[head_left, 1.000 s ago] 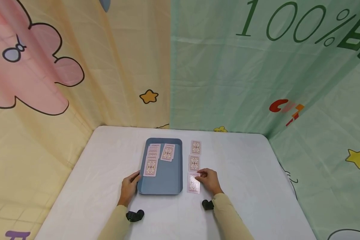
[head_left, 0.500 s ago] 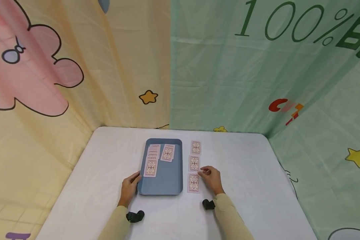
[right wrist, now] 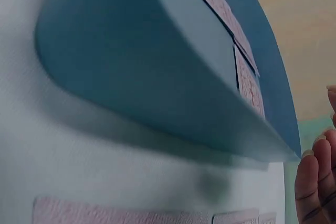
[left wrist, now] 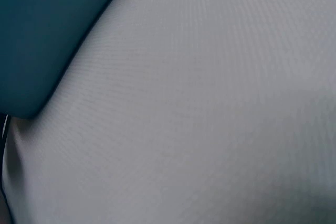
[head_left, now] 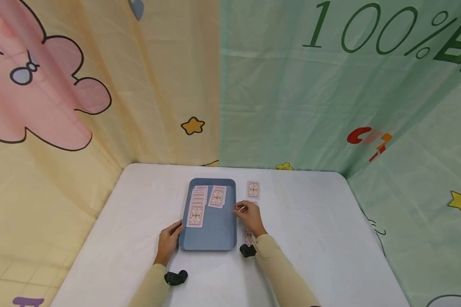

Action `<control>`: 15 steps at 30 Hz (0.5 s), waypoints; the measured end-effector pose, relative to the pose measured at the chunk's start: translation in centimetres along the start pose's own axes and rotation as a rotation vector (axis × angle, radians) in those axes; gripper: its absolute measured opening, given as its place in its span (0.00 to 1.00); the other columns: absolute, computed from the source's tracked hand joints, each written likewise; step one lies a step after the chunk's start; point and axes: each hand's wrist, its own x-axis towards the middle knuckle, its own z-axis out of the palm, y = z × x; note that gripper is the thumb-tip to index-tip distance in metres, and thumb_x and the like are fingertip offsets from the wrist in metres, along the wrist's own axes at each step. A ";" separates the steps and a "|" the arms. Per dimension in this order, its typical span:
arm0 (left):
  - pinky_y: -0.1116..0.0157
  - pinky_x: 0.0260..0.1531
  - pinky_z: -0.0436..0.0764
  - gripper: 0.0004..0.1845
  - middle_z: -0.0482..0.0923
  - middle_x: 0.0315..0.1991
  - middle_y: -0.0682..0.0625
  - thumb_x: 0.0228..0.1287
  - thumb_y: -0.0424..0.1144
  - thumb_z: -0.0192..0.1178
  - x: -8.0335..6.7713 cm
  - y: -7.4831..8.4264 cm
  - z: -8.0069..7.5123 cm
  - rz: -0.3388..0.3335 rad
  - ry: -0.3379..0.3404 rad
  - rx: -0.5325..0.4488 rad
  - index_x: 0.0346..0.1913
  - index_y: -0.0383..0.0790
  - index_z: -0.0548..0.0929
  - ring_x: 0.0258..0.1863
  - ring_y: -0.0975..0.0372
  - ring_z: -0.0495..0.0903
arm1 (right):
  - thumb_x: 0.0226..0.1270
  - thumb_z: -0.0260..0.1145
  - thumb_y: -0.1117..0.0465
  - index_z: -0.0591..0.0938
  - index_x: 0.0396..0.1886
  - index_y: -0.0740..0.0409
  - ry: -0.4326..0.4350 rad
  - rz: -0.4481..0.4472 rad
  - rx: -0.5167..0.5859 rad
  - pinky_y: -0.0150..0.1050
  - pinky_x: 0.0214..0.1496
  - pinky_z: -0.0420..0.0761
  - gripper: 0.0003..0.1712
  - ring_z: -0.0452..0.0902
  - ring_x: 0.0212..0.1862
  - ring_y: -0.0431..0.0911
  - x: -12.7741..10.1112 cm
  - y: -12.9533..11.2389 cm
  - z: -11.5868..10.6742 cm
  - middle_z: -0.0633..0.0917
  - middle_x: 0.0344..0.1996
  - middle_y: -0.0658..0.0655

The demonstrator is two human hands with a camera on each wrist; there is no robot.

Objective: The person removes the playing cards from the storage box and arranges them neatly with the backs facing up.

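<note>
Beside the blue tray [head_left: 215, 232] my right hand [head_left: 249, 216] pinches a playing card [head_left: 243, 208], left hand [head_left: 168, 241] bracing the rim with relaxed fingers; a loose pinch could drop it.

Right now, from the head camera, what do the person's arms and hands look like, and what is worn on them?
Both arms wear long pale yellow-beige sleeves reaching the wrists. The left hand and right hand are bare, with no gloves or rings visible. A small black camera unit is strapped under the left wrist, and a similar black unit sits under the right wrist. No cables show.
</note>
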 end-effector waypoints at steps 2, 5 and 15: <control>0.50 0.66 0.66 0.21 0.72 0.61 0.34 0.70 0.35 0.55 0.0 -0.1 0.0 -0.003 0.001 0.003 0.61 0.27 0.75 0.66 0.46 0.67 | 0.54 0.74 0.69 0.85 0.38 0.68 -0.013 -0.016 0.018 0.33 0.33 0.81 0.11 0.79 0.32 0.46 0.5 -0.4 0.8 0.83 0.30 0.59; 0.50 0.65 0.66 0.21 0.72 0.61 0.34 0.70 0.35 0.55 0.0 -0.1 0.0 0.000 0.001 0.007 0.61 0.27 0.75 0.66 0.45 0.67 | 0.53 0.74 0.68 0.85 0.39 0.67 -0.032 -0.017 0.035 0.34 0.36 0.80 0.13 0.78 0.34 0.47 1.3 -1.0 2.1 0.84 0.34 0.60; 0.50 0.65 0.66 0.20 0.73 0.61 0.34 0.70 0.34 0.55 -0.1 0.0 0.1 0.002 0.010 0.024 0.61 0.27 0.75 0.66 0.46 0.67 | 0.53 0.73 0.71 0.83 0.46 0.67 -0.105 -0.020 0.056 0.31 0.32 0.78 0.18 0.78 0.32 0.46 2.9 -1.9 6.3 0.82 0.40 0.63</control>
